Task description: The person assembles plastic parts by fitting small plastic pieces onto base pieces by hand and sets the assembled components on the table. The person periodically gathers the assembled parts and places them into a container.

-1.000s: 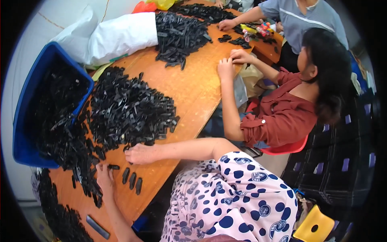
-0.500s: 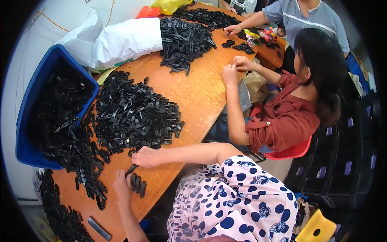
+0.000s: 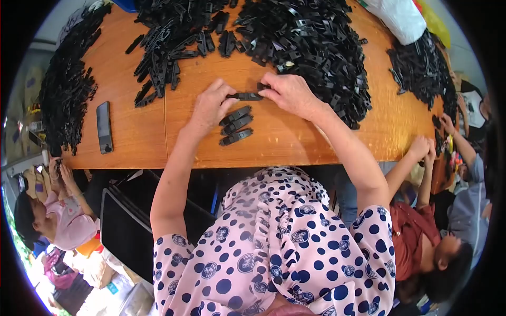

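Note:
My left hand (image 3: 210, 105) and my right hand (image 3: 291, 94) face each other above the wooden table. Between them is a narrow black plastic piece (image 3: 246, 96), pinched at its left end by my left fingers and at its right end by my right. A dark bit shows at the tip of my right fingers; whether it is a separate part I cannot tell. Just below, three similar black plastic pieces (image 3: 235, 125) lie side by side on the tabletop. Past my right hand rises a big heap of loose black parts (image 3: 311, 47).
More black parts (image 3: 176, 37) are strewn at the far middle, with another pile (image 3: 66, 89) at the left. A dark phone (image 3: 104, 127) lies on the wooden table (image 3: 137, 139). White sacking (image 3: 398, 18) sits far right. Co-workers are at both sides, one in a red shirt (image 3: 408, 239).
The view has swung round, so the table's front edge now runs across and the left side shows. Both hands are now level, with the black piece stretched between them. Three pieces still lie beside them.

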`<state>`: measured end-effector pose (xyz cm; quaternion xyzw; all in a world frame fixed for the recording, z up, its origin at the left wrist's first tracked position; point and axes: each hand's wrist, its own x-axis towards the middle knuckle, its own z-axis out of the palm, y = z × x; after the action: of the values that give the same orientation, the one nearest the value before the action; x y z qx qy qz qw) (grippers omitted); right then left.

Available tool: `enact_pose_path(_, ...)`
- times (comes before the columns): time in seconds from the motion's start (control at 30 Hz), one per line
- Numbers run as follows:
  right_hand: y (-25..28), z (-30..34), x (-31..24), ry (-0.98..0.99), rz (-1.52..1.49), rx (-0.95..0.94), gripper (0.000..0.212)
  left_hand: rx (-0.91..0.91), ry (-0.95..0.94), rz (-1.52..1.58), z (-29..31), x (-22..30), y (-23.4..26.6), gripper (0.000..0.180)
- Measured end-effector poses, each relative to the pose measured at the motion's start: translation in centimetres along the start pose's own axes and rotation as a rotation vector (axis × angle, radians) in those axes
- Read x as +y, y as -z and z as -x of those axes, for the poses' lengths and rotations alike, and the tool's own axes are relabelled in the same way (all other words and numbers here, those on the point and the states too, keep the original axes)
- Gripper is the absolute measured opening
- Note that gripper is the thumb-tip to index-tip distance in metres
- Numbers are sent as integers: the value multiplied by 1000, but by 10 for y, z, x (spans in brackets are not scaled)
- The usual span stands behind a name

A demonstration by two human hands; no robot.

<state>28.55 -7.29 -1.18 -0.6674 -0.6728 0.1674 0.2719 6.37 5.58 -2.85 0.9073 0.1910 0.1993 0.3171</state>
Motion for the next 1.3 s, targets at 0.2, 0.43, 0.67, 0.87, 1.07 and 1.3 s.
enact_pose_path(0.2, 6, -1, -40, 93, 157, -175, 21, -32, 27, 51, 17, 9, 19, 16)
enact_pose_path(0.43, 14, 1, -40, 16, 116, -283, 20, -13, -17, 45, 12, 4, 14, 16)
enact_pose_path(0.67, 9, -1, -39, 30, 88, -247, 21, -22, -20, 100, 10, 2, 16, 15)
enact_pose_path(0.87, -16, -21, -53, 17, 55, -198, 24, -52, -12, 73, 7, -3, 22, 14)
enact_pose_path(1.07, 13, -39, -40, 213, 144, -311, 25, -181, 77, -51, 8, 1, 34, 20)
enact_pose_path(1.3, 25, -56, -2, 493, 841, 48, 16, -62, 256, -96, -55, 1, 61, 28)
